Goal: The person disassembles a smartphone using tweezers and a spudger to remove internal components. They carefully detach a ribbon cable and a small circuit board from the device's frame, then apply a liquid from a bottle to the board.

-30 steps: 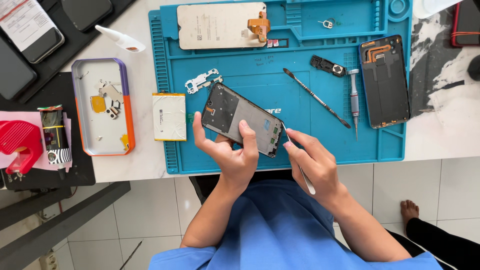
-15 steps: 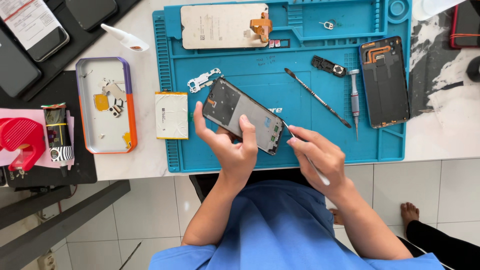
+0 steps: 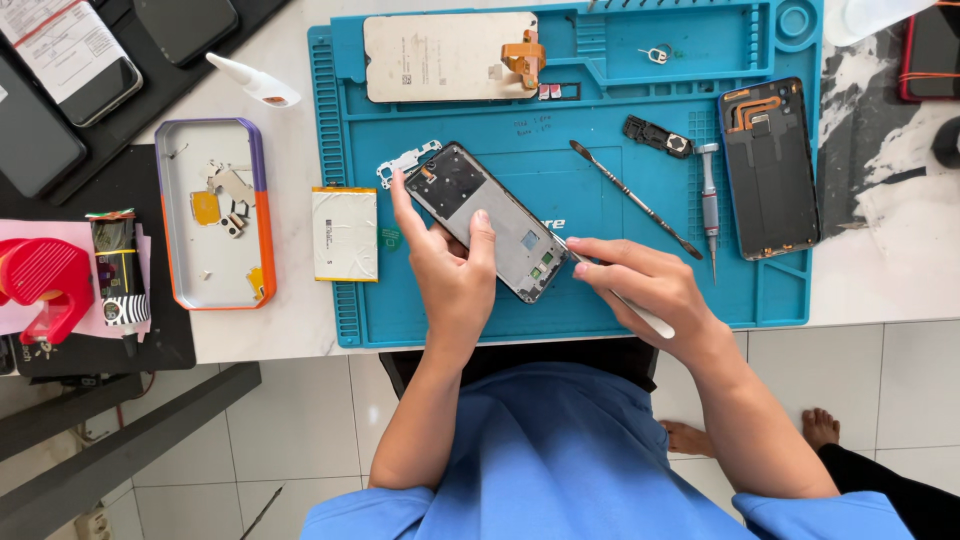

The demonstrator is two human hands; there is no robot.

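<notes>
The left hand covers the near edge of the opened phone frame. The tip of the thin tool in the right hand vanishes behind its fingers. The phones top left run off the picture's edge.

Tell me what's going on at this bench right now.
A person in a blue shirt holds an opened smartphone frame with exposed internals in the left hand, tilted above a blue silicone repair mat. The right hand holds a thin white-handled tool with its tip at the phone's lower end. On the mat lie a detached screen panel, a metal spudger, a small screwdriver and a dark back cover.
</notes>
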